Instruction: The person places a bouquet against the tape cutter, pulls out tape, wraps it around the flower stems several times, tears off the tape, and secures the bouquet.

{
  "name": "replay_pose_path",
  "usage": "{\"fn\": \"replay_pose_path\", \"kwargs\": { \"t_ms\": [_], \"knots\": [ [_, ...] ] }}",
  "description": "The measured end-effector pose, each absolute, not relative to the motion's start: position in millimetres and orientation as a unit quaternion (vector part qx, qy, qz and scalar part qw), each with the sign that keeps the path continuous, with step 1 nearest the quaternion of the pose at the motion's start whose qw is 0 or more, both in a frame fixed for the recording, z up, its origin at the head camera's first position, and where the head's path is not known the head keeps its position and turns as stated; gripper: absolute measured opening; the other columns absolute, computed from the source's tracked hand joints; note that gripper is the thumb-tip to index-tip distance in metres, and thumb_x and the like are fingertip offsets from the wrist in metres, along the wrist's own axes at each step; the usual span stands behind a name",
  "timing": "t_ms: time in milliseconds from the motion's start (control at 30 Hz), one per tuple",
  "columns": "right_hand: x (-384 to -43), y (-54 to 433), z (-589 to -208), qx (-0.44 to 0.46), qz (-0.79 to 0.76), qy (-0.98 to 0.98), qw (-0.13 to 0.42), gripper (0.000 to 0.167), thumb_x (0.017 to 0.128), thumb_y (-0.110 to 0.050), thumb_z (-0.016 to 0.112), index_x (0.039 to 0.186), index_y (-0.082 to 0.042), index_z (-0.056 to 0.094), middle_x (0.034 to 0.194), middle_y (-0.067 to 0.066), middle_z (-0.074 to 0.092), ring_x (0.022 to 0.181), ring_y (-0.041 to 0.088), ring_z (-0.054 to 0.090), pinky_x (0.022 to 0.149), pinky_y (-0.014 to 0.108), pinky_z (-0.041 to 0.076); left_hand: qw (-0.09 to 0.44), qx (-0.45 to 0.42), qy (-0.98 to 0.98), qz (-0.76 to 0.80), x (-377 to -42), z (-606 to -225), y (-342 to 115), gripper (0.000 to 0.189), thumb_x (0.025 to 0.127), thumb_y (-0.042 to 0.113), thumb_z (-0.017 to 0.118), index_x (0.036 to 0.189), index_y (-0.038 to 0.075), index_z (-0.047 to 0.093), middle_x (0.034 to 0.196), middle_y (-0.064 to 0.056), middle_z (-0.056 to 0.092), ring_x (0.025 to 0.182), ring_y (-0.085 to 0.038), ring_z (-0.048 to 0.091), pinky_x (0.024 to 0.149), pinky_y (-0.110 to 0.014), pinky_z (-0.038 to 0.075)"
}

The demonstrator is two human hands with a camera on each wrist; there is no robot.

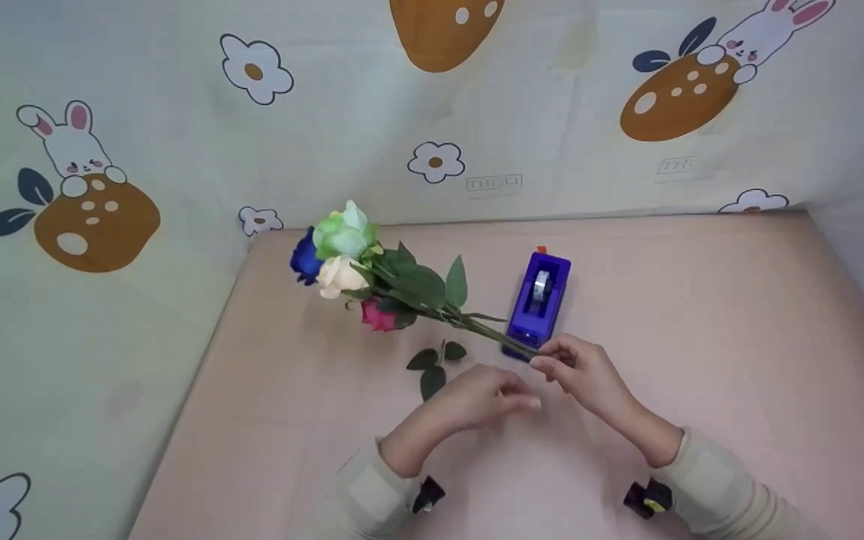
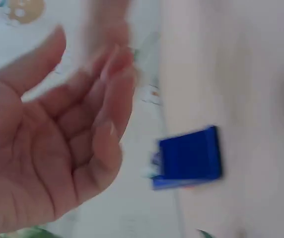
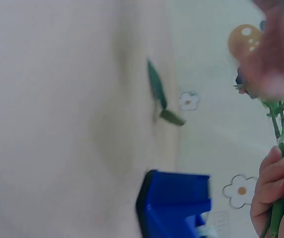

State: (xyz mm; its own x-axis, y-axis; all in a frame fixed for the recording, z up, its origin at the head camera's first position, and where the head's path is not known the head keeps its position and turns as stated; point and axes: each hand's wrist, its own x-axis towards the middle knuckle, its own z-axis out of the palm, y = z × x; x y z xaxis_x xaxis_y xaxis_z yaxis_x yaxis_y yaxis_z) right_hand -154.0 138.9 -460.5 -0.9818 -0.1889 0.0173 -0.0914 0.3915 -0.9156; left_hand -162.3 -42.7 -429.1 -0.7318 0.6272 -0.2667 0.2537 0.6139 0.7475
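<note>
A bunch of artificial roses points to the far left in the head view, with a green rose [image 1: 345, 232], a cream rose [image 1: 341, 276], a blue rose [image 1: 304, 257] and a pink rose [image 1: 379, 315]. My right hand [image 1: 582, 373] pinches the lower ends of their green stems [image 1: 496, 335]. My left hand [image 1: 481, 397] is below the stems, apart from them; its palm and loosely bent fingers hold nothing in the left wrist view. Just beyond my right hand is a blue tape dispenser [image 1: 539, 300] with a roll of tape, partly behind the stem ends.
A loose sprig of green leaves [image 1: 432, 367] lies on the pink tabletop [image 1: 702, 315], close to my left hand. A pale printed cloth [image 1: 537, 112] stands as a wall behind the table and along its sides.
</note>
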Motion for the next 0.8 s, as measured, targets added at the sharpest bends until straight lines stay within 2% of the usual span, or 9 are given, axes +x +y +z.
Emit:
{"fn": "replay_pose_path", "kwargs": {
  "t_ms": [133, 267, 367, 433, 533, 633, 800],
  "knots": [
    [-141.9, 132.1, -450.1, -0.086, -0.572, 0.816, 0.027, 0.016, 0.089, -0.017, 0.058, 0.090, -0.001, 0.060, 0.067, 0.006, 0.056, 0.052, 0.006, 0.044, 0.048, 0.019, 0.039, 0.128, 0.129, 0.806, 0.563, -166.4, -445.5, -47.8, 0.036, 0.090, 0.031, 0.057, 0.112, 0.003, 0.060, 0.084, -0.005, 0.064, 0.063, -0.010, 0.053, 0.057, -0.022, 0.044],
    [-134.3, 126.4, -448.5, -0.093, -0.590, 0.802, 0.006, 0.016, 0.091, -0.015, 0.056, 0.090, 0.000, 0.061, 0.067, 0.006, 0.057, 0.052, 0.006, 0.046, 0.049, 0.021, 0.042, 0.046, 0.087, 0.738, 0.668, -163.9, -441.9, -45.8, 0.031, 0.089, 0.027, 0.059, 0.105, 0.000, 0.059, 0.076, -0.003, 0.059, 0.056, -0.008, 0.046, 0.051, -0.019, 0.039],
    [-133.5, 125.0, -448.8, -0.094, -0.602, 0.793, 0.022, 0.019, 0.092, -0.017, 0.055, 0.095, 0.000, 0.062, 0.074, 0.010, 0.062, 0.061, 0.008, 0.054, 0.057, 0.023, 0.049, 0.029, 0.077, 0.726, 0.682, -162.2, -438.2, -44.8, 0.024, 0.090, 0.021, 0.058, 0.098, -0.002, 0.056, 0.070, 0.000, 0.055, 0.053, -0.006, 0.043, 0.048, -0.018, 0.036],
    [-133.8, 125.6, -447.6, -0.089, -0.607, 0.789, 0.039, 0.022, 0.092, -0.018, 0.055, 0.100, 0.000, 0.064, 0.085, 0.012, 0.065, 0.072, 0.009, 0.058, 0.065, 0.025, 0.051, 0.017, 0.081, 0.729, 0.679, -162.2, -436.2, -45.6, 0.019, 0.090, 0.015, 0.057, 0.095, -0.003, 0.054, 0.067, 0.000, 0.051, 0.050, -0.006, 0.041, 0.047, -0.018, 0.035],
    [-134.8, 126.9, -443.2, -0.087, -0.606, 0.790, 0.040, 0.025, 0.089, -0.016, 0.059, 0.109, -0.001, 0.063, 0.100, 0.011, 0.065, 0.090, 0.011, 0.058, 0.078, 0.026, 0.050, 0.004, 0.087, 0.744, 0.662, -164.0, -432.7, -47.0, 0.015, 0.090, 0.011, 0.055, 0.091, -0.003, 0.053, 0.063, 0.001, 0.051, 0.047, -0.005, 0.043, 0.046, -0.019, 0.036],
    [-136.3, 126.6, -438.7, -0.095, -0.599, 0.795, -0.008, 0.026, 0.085, -0.012, 0.064, 0.109, -0.002, 0.064, 0.106, 0.008, 0.065, 0.096, 0.011, 0.058, 0.083, 0.024, 0.047, 0.005, 0.089, 0.749, 0.657, -166.1, -428.8, -46.9, 0.012, 0.089, 0.009, 0.055, 0.087, -0.003, 0.054, 0.059, 0.000, 0.052, 0.044, -0.006, 0.044, 0.043, -0.019, 0.037],
    [-137.5, 123.7, -436.3, -0.180, -0.519, 0.821, -0.155, 0.024, 0.072, -0.007, 0.075, 0.095, -0.005, 0.068, 0.096, 0.001, 0.067, 0.092, 0.012, 0.059, 0.083, 0.019, 0.045, 0.013, 0.079, 0.770, 0.633, -165.6, -422.3, -44.5, 0.009, 0.087, 0.006, 0.053, 0.082, -0.001, 0.055, 0.055, 0.000, 0.052, 0.040, -0.006, 0.043, 0.041, -0.019, 0.036]
  ]
}}
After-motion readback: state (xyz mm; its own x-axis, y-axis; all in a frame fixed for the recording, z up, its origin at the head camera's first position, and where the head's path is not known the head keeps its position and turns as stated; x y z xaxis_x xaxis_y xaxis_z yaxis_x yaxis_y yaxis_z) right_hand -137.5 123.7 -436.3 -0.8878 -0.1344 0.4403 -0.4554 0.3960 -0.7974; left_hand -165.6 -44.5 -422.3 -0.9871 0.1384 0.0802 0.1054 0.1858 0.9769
